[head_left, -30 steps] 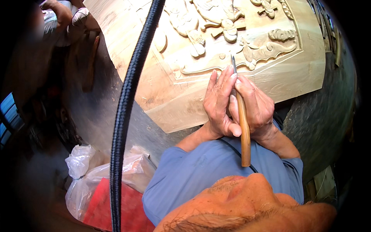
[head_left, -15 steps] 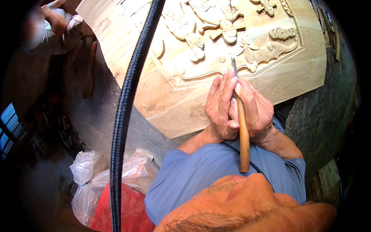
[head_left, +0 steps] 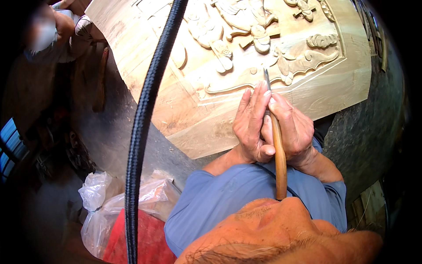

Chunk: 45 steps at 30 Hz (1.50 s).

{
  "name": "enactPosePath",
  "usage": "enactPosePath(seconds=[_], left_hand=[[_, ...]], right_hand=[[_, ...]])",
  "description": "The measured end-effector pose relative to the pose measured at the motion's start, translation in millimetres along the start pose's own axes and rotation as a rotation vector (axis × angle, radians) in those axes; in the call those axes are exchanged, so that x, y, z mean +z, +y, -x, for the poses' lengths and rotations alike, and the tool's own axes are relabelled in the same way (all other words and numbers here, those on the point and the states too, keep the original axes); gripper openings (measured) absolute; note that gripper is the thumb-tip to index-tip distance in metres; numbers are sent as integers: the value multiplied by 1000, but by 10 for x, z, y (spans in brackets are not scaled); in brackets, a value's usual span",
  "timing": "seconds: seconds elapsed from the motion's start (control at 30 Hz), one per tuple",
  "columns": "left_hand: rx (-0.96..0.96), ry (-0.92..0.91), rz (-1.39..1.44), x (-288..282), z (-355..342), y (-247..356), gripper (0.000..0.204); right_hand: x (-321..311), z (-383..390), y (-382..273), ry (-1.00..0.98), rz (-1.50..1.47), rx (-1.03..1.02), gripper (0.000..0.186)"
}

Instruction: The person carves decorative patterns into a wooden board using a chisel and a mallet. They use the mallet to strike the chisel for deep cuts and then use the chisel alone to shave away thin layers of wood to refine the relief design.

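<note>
A wood carving chisel point(head_left: 279, 149) with a long wooden handle and a slim metal blade is held between my two hands. Its blade tip meets the carved wooden panel point(head_left: 211, 130) near a small raised disc and a scrolled border. My left hand point(head_left: 251, 125) lies along the left of the tool, its fingers stretched toward the blade and pressed against it. From the right, my right hand point(head_left: 295, 127) grips the front of the handle, thumb near the blade's base; some of its fingers are hidden. The handle's butt end reaches back to just below my chin.
Raised figures point(head_left: 259, 37) and a cloud-like swirl point(head_left: 322, 40) stand out on the panel. A black braided cable point(head_left: 147, 97) crosses the view. Clear plastic bags point(head_left: 132, 200) and a red object point(head_left: 145, 237) lie at lower left. Another person point(head_left: 72, 33) sits at far upper left.
The chisel's handle end has shifted slightly down and to the right, and both hands have moved a little with it. The blade tip stays at nearly the same spot.
</note>
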<state>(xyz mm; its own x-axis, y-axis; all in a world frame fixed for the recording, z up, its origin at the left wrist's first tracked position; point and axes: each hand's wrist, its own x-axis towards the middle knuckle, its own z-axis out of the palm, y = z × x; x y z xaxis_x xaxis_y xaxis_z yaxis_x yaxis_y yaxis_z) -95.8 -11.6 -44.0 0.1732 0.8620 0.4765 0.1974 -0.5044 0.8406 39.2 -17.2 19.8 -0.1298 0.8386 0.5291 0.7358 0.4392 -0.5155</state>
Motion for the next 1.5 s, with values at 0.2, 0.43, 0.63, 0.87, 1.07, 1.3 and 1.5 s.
enactPosePath(seconds=[0.2, 0.43, 0.63, 0.87, 1.07, 1.3, 1.5], left_hand=[[3, 2, 11, -14, 3, -5, 117], [-48, -34, -10, -55, -20, 55, 112], [-134, -47, -24, -31, -79, 119, 112], [-50, -54, -56, -126, 5, 74, 122], [-47, -63, -126, -144, -19, 110, 127], [-36, -22, 7, -144, 6, 30, 132], [-6, -87, -35, -175, 46, 11, 137]], right_hand=[[-39, -48, -28, -13, -33, 31, 37], [18, -41, -26, -4, 16, -6, 37], [6, -75, 16, -12, -3, 18, 35], [-91, -29, 53, -14, -61, 11, 36], [-53, 83, 47, 24, -77, 56, 39], [49, 103, -9, 49, -58, 22, 37], [34, 147, -73, 52, -41, 54, 34]])
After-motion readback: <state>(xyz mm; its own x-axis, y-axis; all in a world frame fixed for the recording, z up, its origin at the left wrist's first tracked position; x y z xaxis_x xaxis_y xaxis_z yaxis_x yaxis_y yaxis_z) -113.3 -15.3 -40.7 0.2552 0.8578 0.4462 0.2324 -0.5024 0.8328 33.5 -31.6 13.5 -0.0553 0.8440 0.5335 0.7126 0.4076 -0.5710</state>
